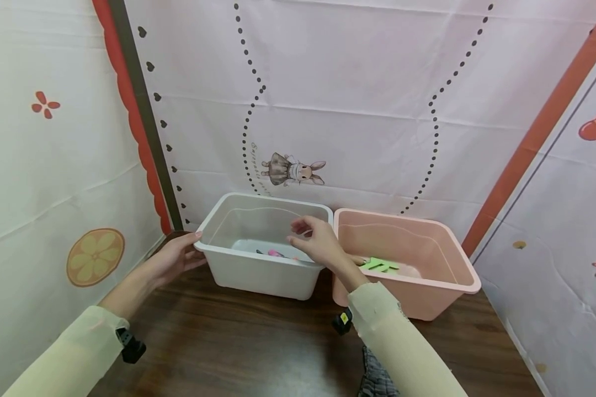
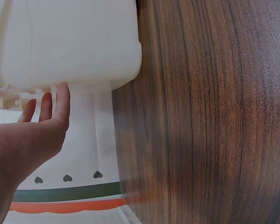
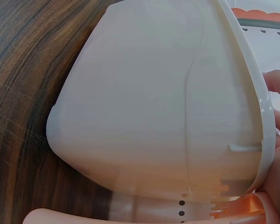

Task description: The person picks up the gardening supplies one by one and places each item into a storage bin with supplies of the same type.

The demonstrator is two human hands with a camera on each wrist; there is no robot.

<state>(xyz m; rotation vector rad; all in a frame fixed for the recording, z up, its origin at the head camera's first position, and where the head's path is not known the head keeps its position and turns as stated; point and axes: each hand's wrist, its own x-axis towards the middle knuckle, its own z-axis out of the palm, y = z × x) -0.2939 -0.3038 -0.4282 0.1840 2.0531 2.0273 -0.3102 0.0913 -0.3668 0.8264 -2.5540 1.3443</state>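
Note:
A white plastic bin (image 1: 258,273) stands on the table with a few small pink, dark and orange items (image 1: 276,253) on its floor. My left hand (image 1: 176,256) holds its left end, thumb at the rim and fingers under the lip; the left wrist view shows those fingers (image 2: 61,105) against the bin's end. Above the bin's right part hovers my right hand (image 1: 314,238), its fingers loosely bent and nothing visible in them. In the right wrist view that hand (image 3: 279,116) is partly cut off beyond the bin's rim.
To the right, close beside the white bin, stands a pink bin (image 1: 412,295) containing light green flat pieces (image 1: 379,264) and something brownish. Printed cloth (image 1: 357,138) hangs behind and at both sides. Dark grey fabric (image 1: 377,377) lies at the front of the brown wooden table (image 1: 238,347).

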